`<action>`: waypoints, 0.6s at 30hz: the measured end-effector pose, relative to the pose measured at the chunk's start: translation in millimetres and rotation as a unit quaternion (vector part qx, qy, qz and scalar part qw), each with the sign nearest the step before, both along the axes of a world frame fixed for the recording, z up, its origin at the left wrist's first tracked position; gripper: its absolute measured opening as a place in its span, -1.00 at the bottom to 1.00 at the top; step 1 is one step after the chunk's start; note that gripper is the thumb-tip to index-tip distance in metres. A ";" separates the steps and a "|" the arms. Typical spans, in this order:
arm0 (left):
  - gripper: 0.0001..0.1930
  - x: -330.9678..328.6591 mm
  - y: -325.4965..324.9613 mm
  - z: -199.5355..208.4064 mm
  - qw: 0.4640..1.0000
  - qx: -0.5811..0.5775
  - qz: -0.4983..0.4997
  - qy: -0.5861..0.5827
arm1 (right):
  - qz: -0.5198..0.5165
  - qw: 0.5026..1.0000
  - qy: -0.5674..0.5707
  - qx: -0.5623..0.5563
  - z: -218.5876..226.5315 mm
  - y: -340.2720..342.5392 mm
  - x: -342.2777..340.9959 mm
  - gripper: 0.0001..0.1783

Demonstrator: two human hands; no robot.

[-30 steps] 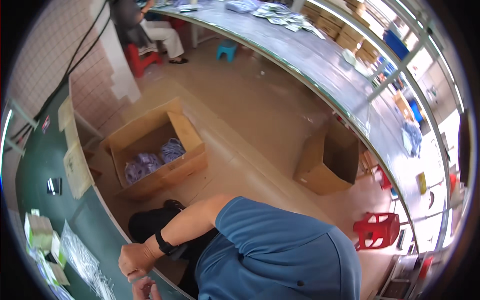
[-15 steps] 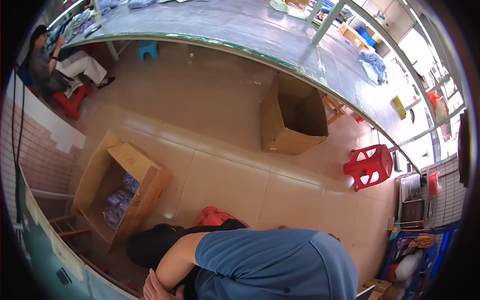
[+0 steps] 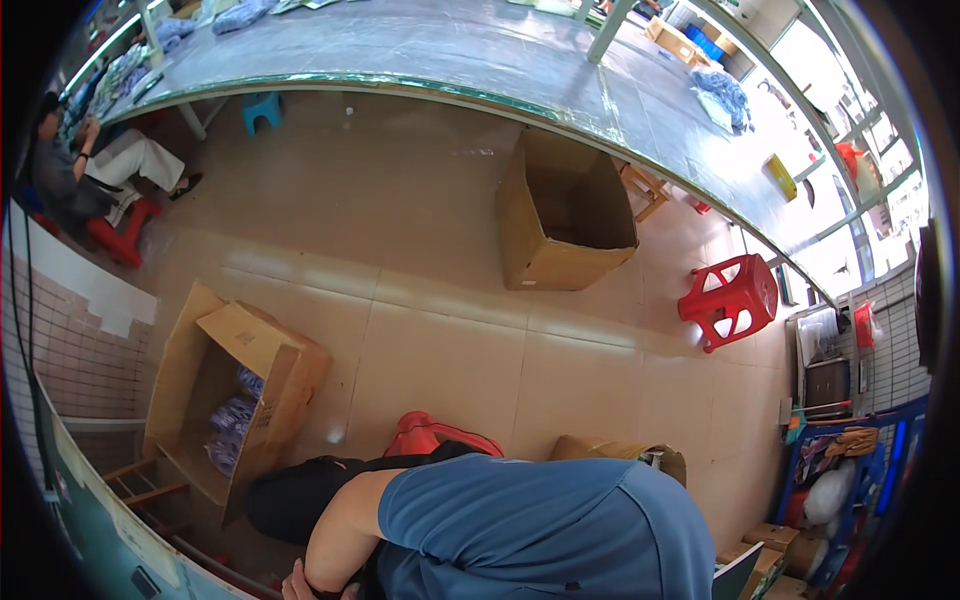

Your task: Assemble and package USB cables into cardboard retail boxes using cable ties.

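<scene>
At the lower edge a blue short sleeve (image 3: 520,515) and a bare arm (image 3: 345,525) fill the view close up. Beside that bent arm, at the lower left edge, my left hand (image 3: 297,582) shows only as a few fingertips against the skin; its side suggests the left, but which hand it is does not show clearly. What it holds, if anything, is cut off by the edge. My right hand is out of sight. Black cloth (image 3: 300,495) lies beyond the arm, in front of a red stool (image 3: 425,430).
An open carton (image 3: 285,375) with purple bundles (image 3: 232,415) stands left. Farther off are a tall open carton (image 3: 560,265), another red stool (image 3: 735,300) and a long table (image 3: 400,50). Behind the sleeve sits a low carton (image 3: 590,447). A seated person (image 3: 70,175) works far left.
The view has shifted, so the cartons and far stool sit a little farther left. More of the low carton behind the sleeve shows. Less of the hand is visible at the lower edge.
</scene>
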State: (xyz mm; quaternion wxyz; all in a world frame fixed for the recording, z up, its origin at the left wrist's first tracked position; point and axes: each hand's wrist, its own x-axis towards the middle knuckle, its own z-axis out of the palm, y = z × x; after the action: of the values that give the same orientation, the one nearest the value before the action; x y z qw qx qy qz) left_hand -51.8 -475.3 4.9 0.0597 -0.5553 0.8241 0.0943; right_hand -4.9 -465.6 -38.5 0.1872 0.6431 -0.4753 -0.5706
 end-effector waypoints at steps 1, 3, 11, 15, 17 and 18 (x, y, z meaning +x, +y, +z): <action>-0.21 12.3 -4.8 -5.4 1.000 -0.007 0.001 -0.005 | 0.019 0.999 0.043 0.009 1.4 3.0 3.6 -0.11; -0.22 53.6 -23.0 -24.1 0.901 -0.290 -0.316 -0.069 | 0.044 0.996 0.080 0.003 8.8 9.0 8.8 -0.11; -0.22 16.9 -18.7 -1.5 0.965 -0.095 -0.244 0.001 | -0.155 0.986 -0.054 -0.030 -2.1 -2.8 8.0 -0.02; -0.21 -1.2 -10.9 26.9 0.989 0.122 -0.064 0.048 | -0.182 0.980 -0.068 -0.049 4.7 -8.7 4.0 0.02; -0.21 -7.6 -2.8 42.2 0.984 0.171 -0.014 0.058 | -0.167 0.985 -0.032 -0.038 9.5 -8.1 5.7 0.03; -0.20 -5.7 -1.0 43.6 0.984 0.167 -0.012 0.060 | -0.160 0.987 -0.014 -0.032 11.5 -7.7 6.5 0.04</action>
State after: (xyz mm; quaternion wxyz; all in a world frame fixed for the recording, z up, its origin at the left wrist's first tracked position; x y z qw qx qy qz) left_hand -57.5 -476.3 48.5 0.1033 -0.5212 0.8054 0.2625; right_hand 1.6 -473.3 -26.9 0.1076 0.5606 -0.5927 -0.5682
